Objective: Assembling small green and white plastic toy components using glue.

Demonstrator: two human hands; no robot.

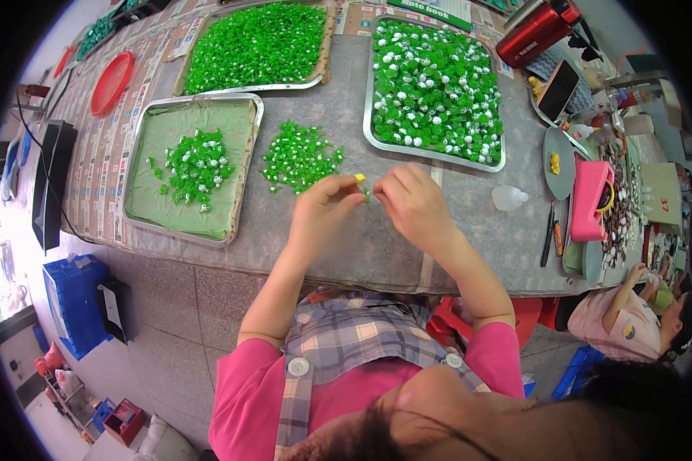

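Note:
My left hand (321, 206) and my right hand (414, 201) meet over the near side of the table, both closed in a pinch. A small yellow piece (360, 177) covers or sits at the tip of my left index finger. Between the fingertips shows a tiny green bit (367, 197), too small to name. Just beyond my left hand lies a loose pile of small green pieces with whitish dots (300, 156). To its left, a lined metal tray (242, 184) holds a heap of green pieces with white, eye-like balls (197, 169).
Farther back stand a tray of small green pieces (257, 44) and a tray of green-and-white pieces (437, 92). At right are a clear plastic bulb (509, 197), a pen (547, 234), a pink tape dispenser (588, 201) and a phone (559, 90). Another person (623, 319) sits beyond.

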